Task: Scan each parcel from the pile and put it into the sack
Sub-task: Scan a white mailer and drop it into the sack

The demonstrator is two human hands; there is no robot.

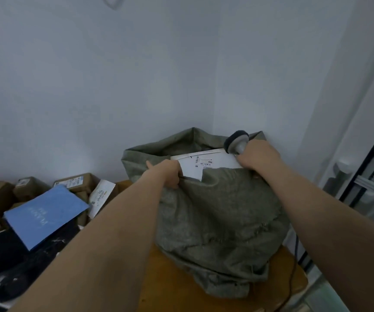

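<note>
Wooden table [181,287], sack [222,212], parcel pile [46,199]

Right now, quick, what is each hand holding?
Left hand: closed, gripping the near rim of the green sack.
Right hand: closed round the grey scanner, at the sack's rim over the white parcel.

My left grip [166,173] pinches the near rim of the green sack [222,217], which stands on the wooden table [181,287] against the wall, while my right grip [256,157] holds the scanner [236,141] at the sack's far corner. A white parcel [206,163] with a barcode label lies in the sack's mouth between my hands. To the left lies the pile [35,199]: brown boxes, a blue envelope [46,215] and a white mailer.
</note>
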